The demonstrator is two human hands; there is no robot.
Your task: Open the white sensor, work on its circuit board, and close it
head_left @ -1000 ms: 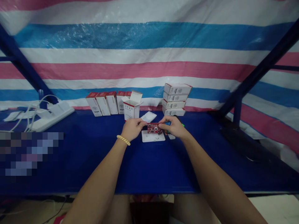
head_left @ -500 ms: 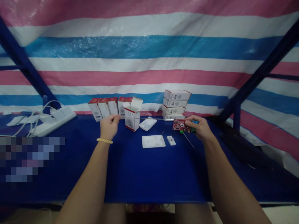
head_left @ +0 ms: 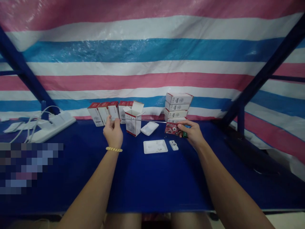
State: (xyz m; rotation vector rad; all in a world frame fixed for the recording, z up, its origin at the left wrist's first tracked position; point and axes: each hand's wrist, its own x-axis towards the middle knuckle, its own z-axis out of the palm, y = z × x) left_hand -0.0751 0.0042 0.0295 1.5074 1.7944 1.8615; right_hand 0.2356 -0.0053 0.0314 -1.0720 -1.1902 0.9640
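Pinching the free end of a thin metal antenna [head_left: 152, 121] between thumb and finger, the left hand [head_left: 113, 134] wears a twisted yellow bracelet [head_left: 114, 149]. The right hand [head_left: 192, 131] grips the red circuit board [head_left: 171, 128], from whose upper edge the antenna runs leftward, nearly level. Blue and green pieces [head_left: 185, 135] show at the right hand's fingers; whether they are held is unclear. Below the board, a white shallow casing half [head_left: 155, 147] lies on the blue worktop [head_left: 162, 181], with a small white part [head_left: 173, 145] just beside it. Another white casing half [head_left: 149, 128] rests farther back, near an upright open carton [head_left: 133, 124], which the antenna crosses in front of. Behind stand a row of red-topped boxes [head_left: 96, 115] on the left and a stack of boxes [head_left: 178, 99] on the right. A white power strip [head_left: 53, 128] lies far left, before a striped tarpaulin [head_left: 147, 51].
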